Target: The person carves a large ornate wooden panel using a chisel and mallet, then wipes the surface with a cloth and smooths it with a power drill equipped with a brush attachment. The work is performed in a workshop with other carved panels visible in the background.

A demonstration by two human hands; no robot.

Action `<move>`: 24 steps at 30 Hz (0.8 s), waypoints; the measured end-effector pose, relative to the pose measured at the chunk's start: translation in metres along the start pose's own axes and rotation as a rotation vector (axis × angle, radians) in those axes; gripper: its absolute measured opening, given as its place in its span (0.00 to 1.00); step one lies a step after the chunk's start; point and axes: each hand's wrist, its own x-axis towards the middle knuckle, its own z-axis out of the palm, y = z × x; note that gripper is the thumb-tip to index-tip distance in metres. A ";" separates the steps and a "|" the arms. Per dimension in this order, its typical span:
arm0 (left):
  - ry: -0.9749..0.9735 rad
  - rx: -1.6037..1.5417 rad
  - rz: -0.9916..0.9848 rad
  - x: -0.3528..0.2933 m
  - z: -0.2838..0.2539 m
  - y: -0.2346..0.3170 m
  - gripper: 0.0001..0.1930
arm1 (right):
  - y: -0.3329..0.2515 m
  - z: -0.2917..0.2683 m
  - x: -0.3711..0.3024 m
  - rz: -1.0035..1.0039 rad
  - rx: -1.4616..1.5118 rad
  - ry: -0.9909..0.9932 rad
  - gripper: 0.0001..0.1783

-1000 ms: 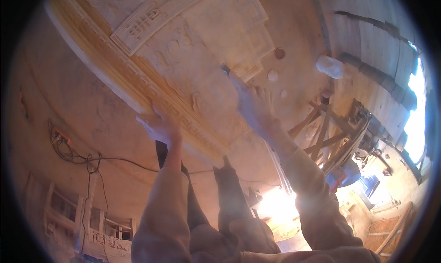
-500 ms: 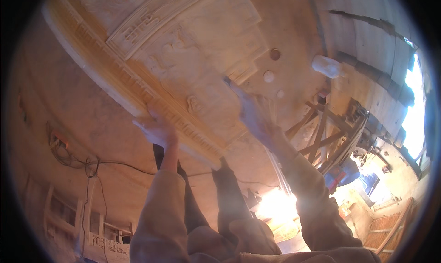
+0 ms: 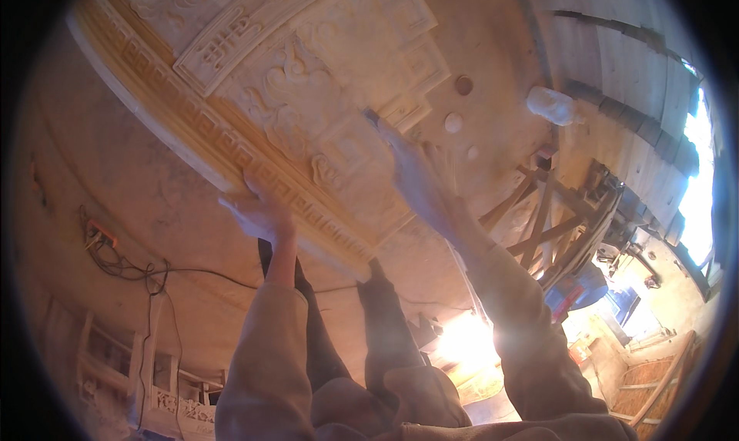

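- Both forearms, in loose tan sleeves, rise from the lower edge and reach upward, the right extended further than the left.
- Left hand [image 3: 258, 214]: wrist bent back, palm turned up, fingers spread and flat against the lower border of the carved panel [image 3: 308, 102]. Nothing is enclosed; the hand is released and pressing only.
- Right hand [image 3: 416, 175]: arm nearly straight, fingers extended together, fingertips laid on the panel's relief above and to the right of the left hand. No grasp; the hand is flat and unclenched.
- The carved panel lies directly under both palms, a pale slab with scrollwork and a key-pattern border [image 3: 192, 125] running diagonally past the left hand.
- Beyond the right hand: two round holes [image 3: 463, 85] in the plain surface, then a pale lump [image 3: 550, 106].
- Below the right forearm: timber trestle frame [image 3: 550, 225].
- Left of the left arm, well apart: dark cable [image 3: 146, 271] trailing along the wall.
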 end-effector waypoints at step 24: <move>0.028 -0.017 0.049 -0.002 -0.005 0.010 0.34 | 0.002 -0.011 0.003 0.207 -0.062 -0.286 0.37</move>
